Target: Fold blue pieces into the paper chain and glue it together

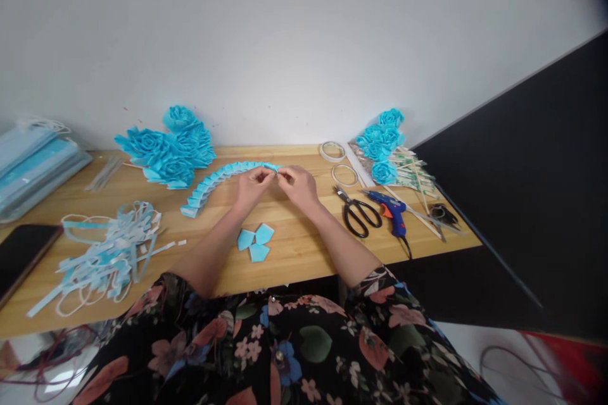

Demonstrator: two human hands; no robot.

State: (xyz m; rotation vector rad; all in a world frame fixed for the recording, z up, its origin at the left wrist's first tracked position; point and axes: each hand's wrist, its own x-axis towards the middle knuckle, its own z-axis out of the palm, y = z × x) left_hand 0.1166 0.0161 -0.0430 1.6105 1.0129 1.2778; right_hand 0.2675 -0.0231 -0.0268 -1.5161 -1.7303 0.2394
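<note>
My left hand point(255, 186) and my right hand point(298, 185) meet over the middle of the table, thumbs and fingertips pinched. A small light-blue petal piece point(272, 166) shows between them; its lower part is hidden by the fingers. From just left of my left hand, a curved row of overlapping blue petals point(205, 188) runs down to the left. Between my forearms lie three loose blue petals point(259, 243) with white edges, touching or nearly touching one another.
Blue flowers point(173, 149) stand at the back left, and more flowers point(381, 139) at the back right. Rightward lie tape rolls point(332, 151), black-handled scissors point(357, 212), a blue glue gun point(392, 209) and sticks. A heap of strips point(111, 253), a phone point(23, 253) and packaged masks point(35, 164) occupy the left.
</note>
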